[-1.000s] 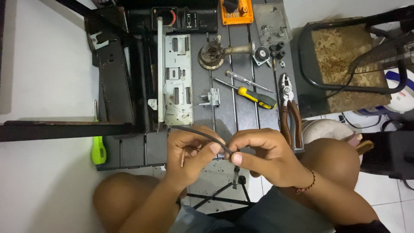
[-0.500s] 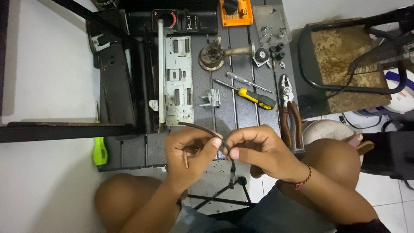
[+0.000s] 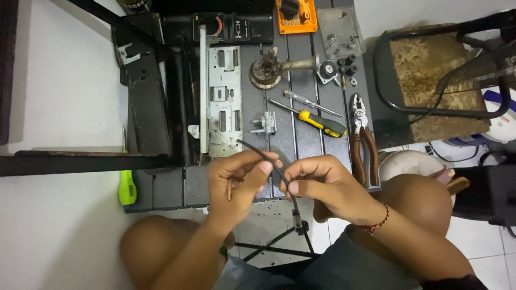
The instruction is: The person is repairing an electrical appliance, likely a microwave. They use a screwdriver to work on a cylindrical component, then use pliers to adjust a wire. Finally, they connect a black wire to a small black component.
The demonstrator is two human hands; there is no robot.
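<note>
My left hand (image 3: 236, 180) and my right hand (image 3: 322, 182) meet over the near edge of a dark slatted workbench (image 3: 161, 185). Both pinch a thin black cable (image 3: 274, 165). The cable's free end sticks up and left of my left hand; its other end drops between my hands to a small connector below the bench edge. My left thumb and fingers close on it just left of where my right fingertips hold it. My knees show below.
On the bench lie a yellow-handled screwdriver (image 3: 320, 122), red-handled pliers (image 3: 363, 142), a slim metal tool (image 3: 312, 102), a round burner part (image 3: 266, 70), a grey metal plate (image 3: 223, 102), an orange case (image 3: 295, 15). A rusty stool (image 3: 435, 80) stands at the right, a green object (image 3: 127, 188) at the left.
My hands have shifted slightly right and apart along the cable. The cable's free end now rises straighter to the upper left.
</note>
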